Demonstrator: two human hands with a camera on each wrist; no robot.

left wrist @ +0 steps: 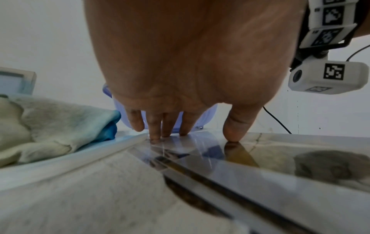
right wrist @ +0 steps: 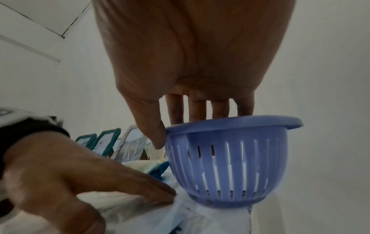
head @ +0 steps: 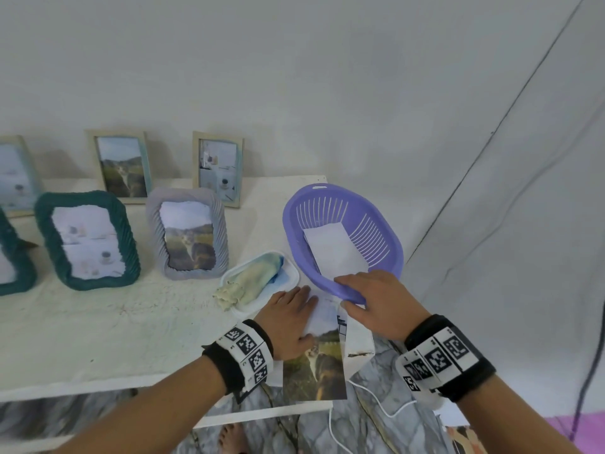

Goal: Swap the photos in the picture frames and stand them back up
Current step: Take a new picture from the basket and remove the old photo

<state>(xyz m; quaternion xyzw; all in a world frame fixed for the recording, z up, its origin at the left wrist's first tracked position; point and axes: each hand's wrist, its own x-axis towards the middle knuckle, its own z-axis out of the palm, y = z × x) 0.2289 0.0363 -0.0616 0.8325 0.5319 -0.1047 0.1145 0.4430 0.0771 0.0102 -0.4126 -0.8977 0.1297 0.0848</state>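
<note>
Your left hand (head: 289,317) lies flat, fingers straight and together, pressing down on a loose cat photo (head: 316,365) at the front right corner of the white table (head: 98,329); the photo's lower edge overhangs the table's front edge, and a second print (head: 342,326) shows just beside it on the right, partly under it. In the left wrist view the fingertips (left wrist: 155,139) and thumb touch the glossy surface without curling round it. Your right hand (head: 376,301) holds the near rim of the purple basket (head: 386,244), fingers over the rim and thumb against the outer wall; the basket sits on its base at the table's right end, with a white sheet (head: 337,252) lying inside it. Just left of the basket, a white tray (head: 291,273) carries a folded cream and blue cloth (head: 252,280). The frames stand upright: a grey ribbed frame (head: 188,232) with a cat photo, a teal frame (head: 88,239) beside it, and two pale wooden frames (head: 217,168) behind against the wall; further frames at the left edge are cut off
</note>
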